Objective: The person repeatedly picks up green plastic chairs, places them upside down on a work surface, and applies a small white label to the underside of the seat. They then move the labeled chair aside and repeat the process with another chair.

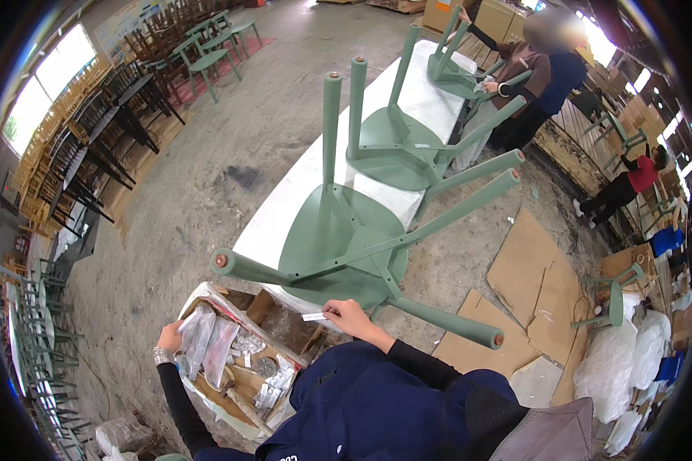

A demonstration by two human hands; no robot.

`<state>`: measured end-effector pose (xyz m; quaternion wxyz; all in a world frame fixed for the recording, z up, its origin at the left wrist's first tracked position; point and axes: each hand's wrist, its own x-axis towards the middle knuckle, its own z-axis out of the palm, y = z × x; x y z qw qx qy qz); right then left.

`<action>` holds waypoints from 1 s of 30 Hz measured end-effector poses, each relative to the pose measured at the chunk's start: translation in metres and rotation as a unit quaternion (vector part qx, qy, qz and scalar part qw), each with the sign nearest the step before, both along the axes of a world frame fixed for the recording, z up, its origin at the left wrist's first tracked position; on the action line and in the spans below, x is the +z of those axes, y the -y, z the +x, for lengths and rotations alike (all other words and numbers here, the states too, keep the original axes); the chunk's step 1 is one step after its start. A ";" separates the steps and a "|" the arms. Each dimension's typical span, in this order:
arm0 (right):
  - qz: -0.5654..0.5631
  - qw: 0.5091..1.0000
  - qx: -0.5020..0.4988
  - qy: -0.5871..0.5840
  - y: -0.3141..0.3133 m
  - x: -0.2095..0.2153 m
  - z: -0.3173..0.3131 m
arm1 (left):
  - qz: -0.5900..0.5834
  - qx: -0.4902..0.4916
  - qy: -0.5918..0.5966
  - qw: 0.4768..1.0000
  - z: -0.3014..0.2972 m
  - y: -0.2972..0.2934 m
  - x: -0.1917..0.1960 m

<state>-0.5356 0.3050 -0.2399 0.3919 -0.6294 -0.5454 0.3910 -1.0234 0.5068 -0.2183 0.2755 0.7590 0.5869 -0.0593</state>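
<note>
The floor [207,177] is rough grey concrete with dark stains; a long white table [423,96] runs through the middle of the workshop, dark and pale wooden chairs [92,146] are stacked along the left wall, and flat brown cardboard sheets [534,284] lie on the floor to the right. On the table a green chair [346,238] lies upside down, its round legs up and outward, each leg ending in a small brown cap; the paint is smooth and matt, the seat rounded; a second green chair [396,142] lies upside down just behind it. The right hand [350,316] pinches a small white label [314,316] between the fingertips, just below the near chair seat. The left hand [171,336] is closed on a clear plastic bag [196,330] at the edge of an open cardboard box [242,361], which is full of small bags of silvery parts. At the far end another person [534,77] bends over a third chair.
</note>
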 end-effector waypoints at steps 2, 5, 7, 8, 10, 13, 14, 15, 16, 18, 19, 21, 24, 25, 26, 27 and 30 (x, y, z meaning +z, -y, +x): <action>0.015 1.000 -0.012 -0.005 -0.001 -0.004 -0.001 | 0.007 0.024 0.011 1.000 -0.019 -0.002 -0.014; 0.019 0.999 -0.019 -0.019 -0.001 -0.006 0.002 | 0.053 0.092 0.134 0.985 -0.036 -0.003 -0.051; 0.019 0.999 -0.022 -0.022 0.001 -0.008 0.000 | 0.060 0.104 0.141 0.983 -0.039 -0.001 -0.055; 0.024 0.999 -0.021 -0.021 0.001 -0.008 0.000 | 0.064 0.111 0.144 0.981 -0.042 0.001 -0.055; 0.019 0.999 -0.028 -0.007 0.003 -0.009 0.005 | 0.145 0.123 -0.024 0.981 -0.016 0.009 -0.040; -0.003 0.999 -0.038 0.001 0.008 -0.005 0.008 | 0.249 0.125 -0.018 0.960 0.026 0.030 0.010; -0.005 0.999 -0.034 0.001 0.006 -0.003 0.007 | 0.284 0.132 0.025 0.949 0.031 0.044 0.028; -0.007 0.999 -0.037 0.003 0.006 -0.001 0.008 | 0.235 0.103 0.080 0.963 0.039 0.055 0.043; -0.011 0.999 -0.041 0.001 0.006 -0.002 0.008 | 0.183 0.076 0.135 0.971 0.048 0.068 0.054; -0.024 0.999 -0.029 -0.009 0.004 -0.008 0.004 | 0.108 -0.036 0.202 0.973 0.072 0.105 0.070; -0.010 1.000 -0.027 0.006 0.002 -0.011 0.003 | 0.098 -0.044 0.074 0.991 0.081 0.120 0.065; 0.007 0.999 -0.007 0.037 -0.002 -0.006 0.002 | 0.091 -0.030 -0.091 0.991 0.090 0.137 0.034; 0.003 1.000 0.012 0.017 -0.006 -0.003 -0.005 | 0.277 0.040 -0.007 0.960 0.070 0.121 -0.018; -0.006 1.000 0.010 -0.025 -0.007 -0.004 -0.006 | 0.286 0.036 -0.047 0.956 0.067 0.109 -0.015; -0.013 0.999 0.010 -0.032 -0.005 -0.006 -0.008 | 0.263 0.036 -0.099 0.959 0.076 0.099 0.008; -0.016 0.999 0.012 -0.039 -0.006 -0.008 -0.013 | 0.301 0.029 -0.062 0.951 0.058 0.093 0.007; -0.022 0.998 0.048 -0.033 -0.007 -0.008 -0.017 | 0.292 0.012 -0.068 0.954 0.024 0.074 0.021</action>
